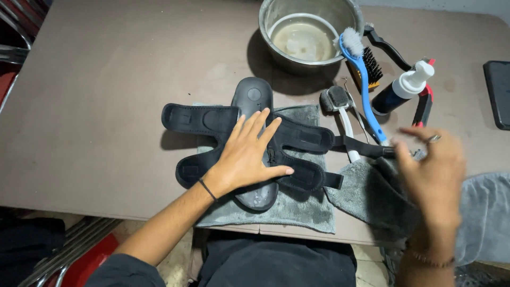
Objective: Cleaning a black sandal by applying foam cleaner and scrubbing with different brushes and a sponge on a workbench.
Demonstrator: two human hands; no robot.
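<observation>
Left hand (249,154) lies flat, fingers spread wide, pressing on a black strapped sandal (255,143) at table centre; it grips nothing. The sandal lies sole-up, heel toward 12 o'clock, its opened straps fanned out to 9 and 3 o'clock from under the palm. Beneath it is a grey towel (297,207), reaching the table's near edge at 6 o'clock. Right hand (433,172) hovers at 3 o'clock from the sandal, well apart from it, motion-blurred, fingers loosely open; it seems to hold nothing, though the blur makes this uncertain. Below that hand is a bunched grey cloth (366,199), touching the towel's right edge. At 12 to 1 o'clock from the sandal stands a steel bowl (276,16) holding cloudy water. A blue-handled brush (361,79) leans on its rim, bristles up. Just right of it are a black-bristled brush (372,66) and a dark pump bottle with white top (401,87). A small white-handled brush (340,106) lies between bowl and towel. Brown table (106,95).
</observation>
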